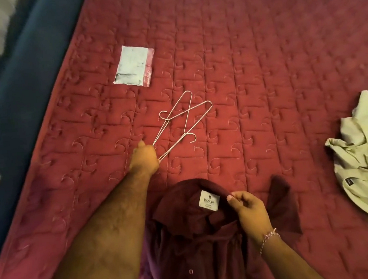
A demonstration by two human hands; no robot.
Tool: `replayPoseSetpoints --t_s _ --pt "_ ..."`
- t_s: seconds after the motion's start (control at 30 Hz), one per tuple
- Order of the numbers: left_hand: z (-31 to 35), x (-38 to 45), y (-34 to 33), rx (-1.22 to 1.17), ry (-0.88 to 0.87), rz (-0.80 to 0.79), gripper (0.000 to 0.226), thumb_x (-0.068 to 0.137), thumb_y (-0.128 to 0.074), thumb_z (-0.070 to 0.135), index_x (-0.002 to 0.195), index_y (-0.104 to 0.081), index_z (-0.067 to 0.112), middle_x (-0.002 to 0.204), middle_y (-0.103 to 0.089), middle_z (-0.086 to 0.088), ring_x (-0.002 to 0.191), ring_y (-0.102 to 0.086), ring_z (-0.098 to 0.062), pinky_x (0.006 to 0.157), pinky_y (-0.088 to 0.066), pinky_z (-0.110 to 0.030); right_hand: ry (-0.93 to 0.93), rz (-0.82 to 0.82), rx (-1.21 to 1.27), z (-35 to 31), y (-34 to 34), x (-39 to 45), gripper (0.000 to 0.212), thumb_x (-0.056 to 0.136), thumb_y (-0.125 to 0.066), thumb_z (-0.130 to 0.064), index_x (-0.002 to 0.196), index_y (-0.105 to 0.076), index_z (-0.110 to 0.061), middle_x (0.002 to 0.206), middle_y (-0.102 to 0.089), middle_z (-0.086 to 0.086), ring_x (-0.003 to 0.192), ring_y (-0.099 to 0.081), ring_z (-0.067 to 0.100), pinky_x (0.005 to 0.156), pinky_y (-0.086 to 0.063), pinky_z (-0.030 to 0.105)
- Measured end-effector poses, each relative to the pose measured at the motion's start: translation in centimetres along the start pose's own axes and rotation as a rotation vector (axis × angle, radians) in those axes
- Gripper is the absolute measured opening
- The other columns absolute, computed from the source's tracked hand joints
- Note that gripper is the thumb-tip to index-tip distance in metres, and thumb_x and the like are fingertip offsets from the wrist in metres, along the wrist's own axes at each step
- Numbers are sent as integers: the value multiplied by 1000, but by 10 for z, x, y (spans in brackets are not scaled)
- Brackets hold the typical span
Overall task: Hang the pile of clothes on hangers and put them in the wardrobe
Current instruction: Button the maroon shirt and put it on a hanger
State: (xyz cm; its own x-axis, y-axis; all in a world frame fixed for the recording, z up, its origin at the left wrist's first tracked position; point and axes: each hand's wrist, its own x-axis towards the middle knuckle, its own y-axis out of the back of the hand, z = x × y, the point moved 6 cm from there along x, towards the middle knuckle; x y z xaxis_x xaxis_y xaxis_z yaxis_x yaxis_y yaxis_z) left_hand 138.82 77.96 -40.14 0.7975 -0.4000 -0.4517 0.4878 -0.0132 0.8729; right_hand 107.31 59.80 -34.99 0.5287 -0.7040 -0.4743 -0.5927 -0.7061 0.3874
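Reaching forward over a red quilted mattress (262, 77), the left hand (144, 159) has its fingers curled around the near ends of two thin wire hangers (183, 119), which lie crossed on the quilt with their hooks pointing to opposite sides. The right hand (249, 211) pinches the collar of a maroon shirt (187, 239) between thumb and fingers; the shirt lies at the near edge of the mattress, just below the hangers, with its white neck label (209, 200) facing up. A braided thread bracelet (268, 237) circles the right wrist. At the right edge of the bed, well apart from the shirt, rests a crumpled pile of pale beige clothing (367, 163) bearing a small dark tag. Near the far left part of the mattress lies a flat, clear plastic pouch (134, 65) holding a white printed sheet; its text is too blurred to read. A blue border (23, 71) runs along the left side of the mattress. No wardrobe appears in the view.
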Motion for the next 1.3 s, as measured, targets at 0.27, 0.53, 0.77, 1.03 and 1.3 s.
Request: replayPoseSetpoints --t_s 0.27,0.53,0.77,1.03,1.3 --pt "-2 -52 64 -57 75 212 40 92 -56 25 123 -43 4 114 -64 -26 103 -66 -51 84 -53 -52 13 76 -88 -26 18 -8 18 93 -71 -11 81 -71 -24 81 -72 2 73 -62 11 77 -52 31" --pt "-44 -179 127 -71 -307 394 44 77 -69 33 117 -57 17 106 -65 -10 93 -65 -39 78 -52 -50 -218 203 -6 -32 56 -4 24 86 -74 -10 68 -71 -25 76 -71 -4 75 -64 16 88 -58 38" --pt "-56 -231 156 115 -570 431 22 81 -55 31 96 -57 14 88 -53 -4 78 -54 -32 65 -44 -48 -98 88 -37 -83 67 -17 23 86 -71 -7 69 -71 -22 69 -68 -4 68 -57 15 74 -52 35" --pt "-17 -260 189 200 -616 508 15 82 -55 24 93 -59 16 87 -53 -3 79 -45 -27 59 -42 -44 195 -39 -120 -165 85 -76 26 91 -70 -5 78 -70 -27 86 -68 -3 74 -59 7 77 -49 22" --pt "47 -309 225 -76 -571 438 29 70 -76 23 82 -49 24 86 -50 3 73 -58 -29 52 -46 -38 440 -313 -269 -263 87 -160 12 93 -54 -46 99 -57 -37 86 -58 -18 81 -51 6 83 -45 38"
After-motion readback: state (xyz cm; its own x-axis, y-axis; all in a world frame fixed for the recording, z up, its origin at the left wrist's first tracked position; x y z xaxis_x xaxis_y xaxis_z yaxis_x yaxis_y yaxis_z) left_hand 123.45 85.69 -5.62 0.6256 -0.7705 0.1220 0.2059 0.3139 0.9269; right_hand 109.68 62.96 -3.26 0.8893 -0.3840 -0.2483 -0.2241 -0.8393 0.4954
